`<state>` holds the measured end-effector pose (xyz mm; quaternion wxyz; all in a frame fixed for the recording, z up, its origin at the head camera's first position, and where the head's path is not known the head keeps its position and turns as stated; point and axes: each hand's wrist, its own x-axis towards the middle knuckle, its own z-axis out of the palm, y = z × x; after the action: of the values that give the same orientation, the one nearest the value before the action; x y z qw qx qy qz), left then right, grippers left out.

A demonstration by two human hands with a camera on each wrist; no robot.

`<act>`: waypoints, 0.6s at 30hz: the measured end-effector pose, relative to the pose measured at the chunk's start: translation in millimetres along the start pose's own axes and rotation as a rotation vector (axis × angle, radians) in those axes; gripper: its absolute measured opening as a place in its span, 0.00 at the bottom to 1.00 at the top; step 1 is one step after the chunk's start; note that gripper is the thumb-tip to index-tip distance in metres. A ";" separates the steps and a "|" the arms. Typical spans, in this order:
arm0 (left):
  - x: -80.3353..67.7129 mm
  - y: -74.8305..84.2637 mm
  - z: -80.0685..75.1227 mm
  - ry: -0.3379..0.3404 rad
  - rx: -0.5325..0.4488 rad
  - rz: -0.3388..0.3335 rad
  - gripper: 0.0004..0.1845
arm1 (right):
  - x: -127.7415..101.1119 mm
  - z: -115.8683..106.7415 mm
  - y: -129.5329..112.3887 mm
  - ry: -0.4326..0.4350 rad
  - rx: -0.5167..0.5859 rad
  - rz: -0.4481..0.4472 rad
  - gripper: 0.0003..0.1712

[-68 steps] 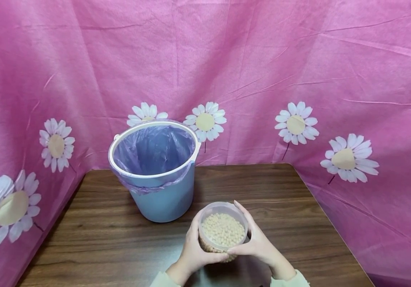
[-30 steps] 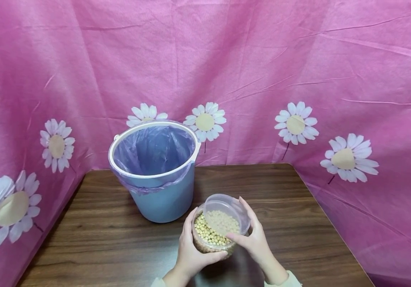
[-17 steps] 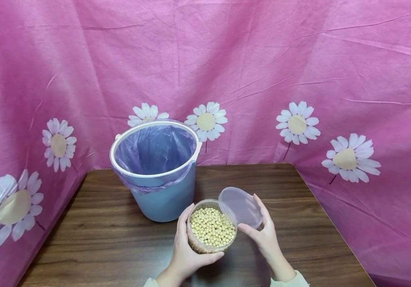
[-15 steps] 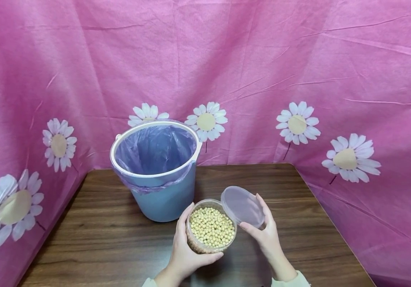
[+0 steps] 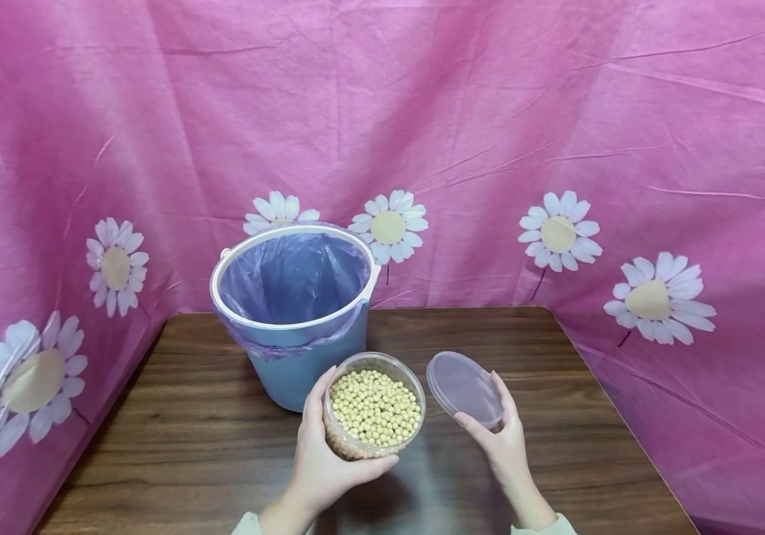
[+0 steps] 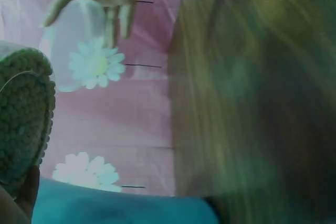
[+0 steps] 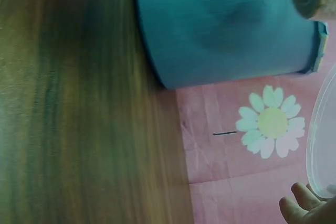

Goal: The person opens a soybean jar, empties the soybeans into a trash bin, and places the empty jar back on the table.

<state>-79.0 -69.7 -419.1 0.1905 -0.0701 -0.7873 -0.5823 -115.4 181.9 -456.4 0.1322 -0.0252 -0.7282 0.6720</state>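
Observation:
My left hand (image 5: 325, 461) grips a clear round plastic tub (image 5: 342, 446) from its left side, thumb along the front. Pale yellow soybeans (image 5: 376, 407) fill the tub close to its rim, and its mouth is uncovered, tipped a little toward the head camera. To the right, my right hand (image 5: 506, 438) pinches a translucent round lid (image 5: 466, 386) by its edge, apart from the tub. The left wrist view shows the bottom and side of the tub (image 6: 23, 108) held off the table. In the right wrist view, the lid (image 7: 323, 140) appears at the right edge above some fingertips.
A light blue bucket (image 5: 309, 368) with a white rim and a purple bag liner (image 5: 289, 279) stands behind and left of the tub. Brown wood-grain table (image 5: 175, 453) lies beneath. Pink cloth (image 5: 463, 111) printed with daisies surrounds the table's back and sides.
My right hand has taken the lid off the tub and moved it right. The tub, in my left hand, has shifted left and up toward the bucket.

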 end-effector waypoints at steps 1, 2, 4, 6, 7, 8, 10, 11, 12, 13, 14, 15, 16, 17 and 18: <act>1.9 2.6 -3.0 0.004 -0.013 0.008 0.70 | -0.6 0.3 1.7 -0.002 -0.026 0.011 0.52; 3.9 5.0 -6.0 0.008 -0.025 0.023 0.69 | -1.1 0.7 3.4 -0.005 -0.051 0.018 0.52; 8.2 9.7 -11.6 0.012 -0.043 0.061 0.69 | -2.2 1.5 6.6 -0.018 -0.084 0.029 0.53; 12.3 13.7 -17.1 0.009 -0.052 0.115 0.69 | -3.5 2.6 9.5 -0.029 -0.122 0.031 0.54; 14.3 15.4 -19.8 0.010 -0.045 0.144 0.69 | -4.3 3.1 11.1 -0.034 -0.142 0.029 0.55; 15.7 17.1 -22.4 0.016 -0.025 0.167 0.69 | -5.1 3.9 12.6 -0.039 -0.154 0.024 0.55; 18.2 20.8 -27.2 0.025 0.006 0.201 0.69 | -6.8 5.5 15.7 -0.049 -0.182 0.011 0.56; 19.0 23.0 -29.5 0.027 0.019 0.207 0.69 | -7.6 6.1 17.8 -0.052 -0.198 0.003 0.56; 19.7 25.1 -31.7 0.031 0.035 0.209 0.69 | -8.4 6.7 19.8 -0.051 -0.214 -0.004 0.56; 20.3 27.6 -33.8 0.031 0.044 0.207 0.70 | -9.0 7.4 22.0 -0.051 -0.228 -0.010 0.57; 21.0 30.2 -35.9 0.030 0.045 0.207 0.70 | -9.8 8.0 24.1 -0.047 -0.244 -0.014 0.57; 22.1 32.6 -38.0 0.027 0.042 0.215 0.70 | -10.5 8.4 26.5 -0.043 -0.257 -0.016 0.57; 23.2 35.0 -40.1 0.024 0.042 0.227 0.70 | -11.2 8.7 29.0 -0.035 -0.273 -0.017 0.58; 24.4 37.2 -42.1 0.022 0.039 0.239 0.70 | -11.9 9.0 31.6 -0.024 -0.289 -0.016 0.58; 25.8 39.6 -44.2 0.020 0.041 0.252 0.70 | -12.5 9.2 34.1 -0.012 -0.303 -0.016 0.58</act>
<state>-79.9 -102.0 -363.0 0.2714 -0.1589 -0.7821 -0.5379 -110.2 173.5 -492.6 0.1277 -0.0351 -0.8223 0.5535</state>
